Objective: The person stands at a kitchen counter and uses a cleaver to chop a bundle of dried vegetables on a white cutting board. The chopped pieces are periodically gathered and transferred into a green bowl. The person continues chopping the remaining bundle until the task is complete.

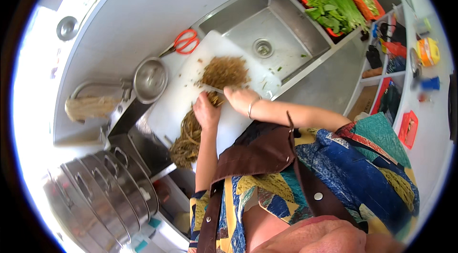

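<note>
A white cutting board [164, 112] lies in front of me, reaching over the edge of the sink. My left hand [207, 110] is closed over one end of a bunch of long, limp, brownish-green vegetable stalks [187, 139]; their other end hangs over the board's near left edge. My right hand [241, 100] is closed on a knife [212, 88], whose thin blade shows beside my left fingers; its handle is hidden in my grip. Just beyond the blade sits a heap of finely chopped brown vegetable [226, 72], with loose bits scattered around it.
Orange-handled scissors [185, 43] and a metal bowl [150, 80] sit left of the board. Beyond it is a steel sink [291, 38] with a drain. Leafy greens [329, 5] stand at the far right. A large stacked steel steamer [102, 195] is at the near left.
</note>
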Action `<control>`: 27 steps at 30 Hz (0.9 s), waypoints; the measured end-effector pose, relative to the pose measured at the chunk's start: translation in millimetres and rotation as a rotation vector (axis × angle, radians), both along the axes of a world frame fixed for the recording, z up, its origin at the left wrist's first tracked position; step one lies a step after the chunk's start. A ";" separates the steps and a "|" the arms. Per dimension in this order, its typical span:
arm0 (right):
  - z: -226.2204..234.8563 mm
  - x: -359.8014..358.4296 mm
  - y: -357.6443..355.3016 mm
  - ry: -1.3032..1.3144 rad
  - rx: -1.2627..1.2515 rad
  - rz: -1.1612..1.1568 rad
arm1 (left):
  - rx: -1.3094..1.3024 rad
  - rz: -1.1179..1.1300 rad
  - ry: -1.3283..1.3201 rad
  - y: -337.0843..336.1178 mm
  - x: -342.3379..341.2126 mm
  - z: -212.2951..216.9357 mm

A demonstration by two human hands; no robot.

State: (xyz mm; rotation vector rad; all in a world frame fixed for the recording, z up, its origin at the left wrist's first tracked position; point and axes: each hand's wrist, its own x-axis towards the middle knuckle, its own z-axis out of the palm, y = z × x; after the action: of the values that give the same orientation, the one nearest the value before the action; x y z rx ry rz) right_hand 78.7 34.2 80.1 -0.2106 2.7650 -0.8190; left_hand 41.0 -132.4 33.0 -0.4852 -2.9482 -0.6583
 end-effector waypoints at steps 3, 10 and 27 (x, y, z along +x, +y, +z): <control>3.4 35.4 13.2 -0.084 0.046 0.041 | 0.026 -0.024 -0.016 -2.7 7.1 3.4; -7.3 -19.4 -7.0 -0.080 -0.132 -0.035 | 0.010 -0.342 0.030 -4.5 37.3 3.2; -6.5 18.5 23.9 -0.074 -0.182 -0.219 | 0.131 -0.275 -0.056 -0.4 1.1 22.1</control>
State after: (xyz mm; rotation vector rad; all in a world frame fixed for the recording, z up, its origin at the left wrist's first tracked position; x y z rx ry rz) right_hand 97.1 58.1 73.6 0.0908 2.6755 -1.1112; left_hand 42.1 -132.8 55.1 -0.8821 -2.8897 -0.8986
